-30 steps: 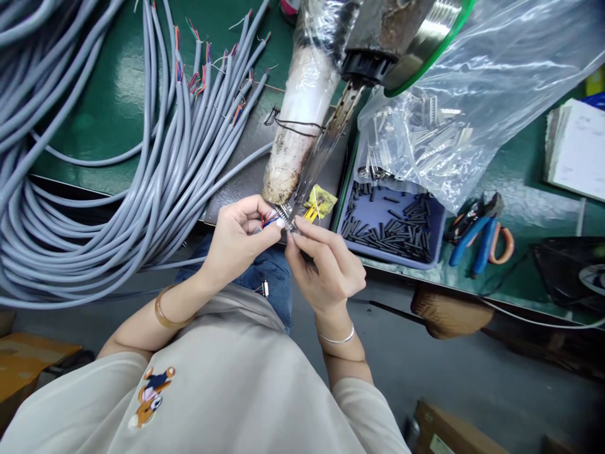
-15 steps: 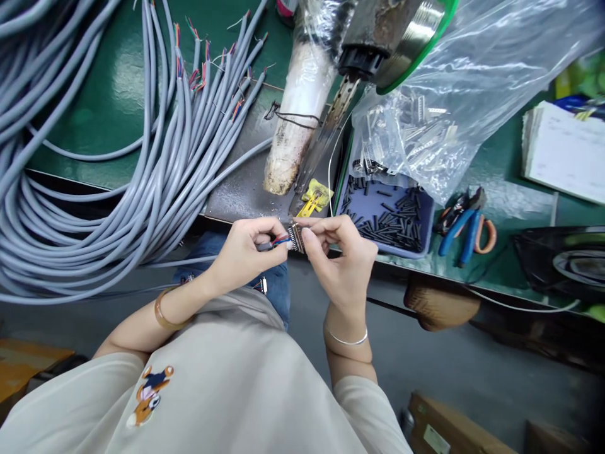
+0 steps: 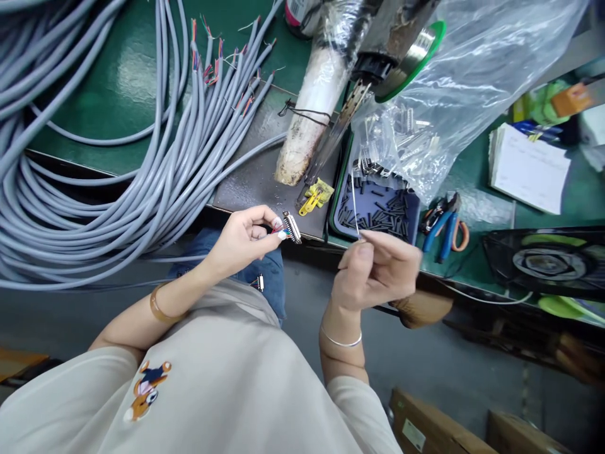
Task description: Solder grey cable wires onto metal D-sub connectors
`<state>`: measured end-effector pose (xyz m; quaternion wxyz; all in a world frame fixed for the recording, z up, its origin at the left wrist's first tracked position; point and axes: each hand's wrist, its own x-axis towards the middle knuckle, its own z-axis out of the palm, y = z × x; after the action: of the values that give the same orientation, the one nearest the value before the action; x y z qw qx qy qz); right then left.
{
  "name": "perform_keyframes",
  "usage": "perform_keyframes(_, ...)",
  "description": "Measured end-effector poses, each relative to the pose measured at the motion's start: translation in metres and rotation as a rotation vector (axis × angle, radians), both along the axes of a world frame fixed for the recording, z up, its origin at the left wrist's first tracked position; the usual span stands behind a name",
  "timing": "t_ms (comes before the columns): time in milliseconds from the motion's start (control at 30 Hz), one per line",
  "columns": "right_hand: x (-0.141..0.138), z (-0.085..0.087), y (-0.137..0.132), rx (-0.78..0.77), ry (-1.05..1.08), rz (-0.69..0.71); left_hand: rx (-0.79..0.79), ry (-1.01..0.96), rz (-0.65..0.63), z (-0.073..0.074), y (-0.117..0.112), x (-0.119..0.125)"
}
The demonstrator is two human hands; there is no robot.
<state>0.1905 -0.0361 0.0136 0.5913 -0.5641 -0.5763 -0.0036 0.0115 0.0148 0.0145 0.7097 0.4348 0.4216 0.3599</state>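
My left hand (image 3: pixel 246 238) pinches the coloured wires just behind a metal multi-pin connector (image 3: pixel 292 227), near the front edge of the bench. Thumb and forefinger of my right hand (image 3: pixel 375 268) are closed on a thin strand of solder wire (image 3: pixel 355 205), which runs upward in front of the purple tray. A solder spool (image 3: pixel 416 60) with a green rim is at the top. Left of it, a soldering iron (image 3: pixel 338 135) is fixed pointing down, its tip near a yellow clip-like piece (image 3: pixel 312 200). Another connector (image 3: pixel 259 282) lies on my lap.
Grey cables (image 3: pixel 184 151) with stripped ends fill the left side. Right of the iron, a purple tray (image 3: pixel 412 227) holds black tubes, partly under a clear plastic bag (image 3: pixel 454 120). Blue-handled pliers (image 3: pixel 439 234), a paper pad (image 3: pixel 529 167) and a fan (image 3: pixel 543 261) are further right.
My right hand has left the connector and moved right, now holding the solder wire. My left hand keeps the connector, which has turned slightly. The whole view has shifted a little.
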Motion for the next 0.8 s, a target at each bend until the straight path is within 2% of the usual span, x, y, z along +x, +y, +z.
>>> perform_keyframes(33, 0.0, 0.0, -0.002, 0.038, 0.014, -0.008, -0.007, -0.019, -0.001, 0.0, 0.0, -0.001)
perform_keyframes(100, -0.001, 0.003, -0.003, -0.018, 0.04, 0.028, 0.001, -0.036, -0.021, 0.001, 0.0, -0.002)
perform_keyframes(233, -0.001, 0.017, 0.003, -0.365, 0.01, 0.216, 0.151, 0.023, -0.049, 0.003, -0.005, -0.003)
perform_keyframes(333, -0.001, 0.026, 0.01, -0.516, -0.036, 0.397, 0.286, 0.095, -0.041, 0.003, -0.008, -0.002)
perform_keyframes(433, -0.003, 0.026, 0.012, -0.433, -0.111, 0.397, 0.216, 0.012, -0.04, 0.003, -0.007, -0.004)
perform_keyframes(500, -0.003, 0.018, 0.009, -0.246, -0.255, 0.362, 0.073, -0.131, -0.075, 0.002, -0.003, -0.007)
perform_keyframes(600, -0.001, -0.003, 0.003, 0.086, -0.496, 0.356, -0.126, -0.336, -0.152, -0.001, 0.004, -0.012)
perform_keyframes(633, 0.0, -0.011, 0.001, 0.146, -0.52, 0.361, -0.162, -0.374, -0.162, -0.002, 0.006, -0.013)
perform_keyframes(700, 0.003, -0.023, -0.003, 0.126, -0.472, 0.365, -0.179, -0.382, -0.159, -0.005, 0.006, -0.014)
perform_keyframes(800, 0.008, -0.027, -0.005, -0.054, -0.266, 0.344, -0.104, -0.272, -0.104, -0.01, 0.0, -0.011)
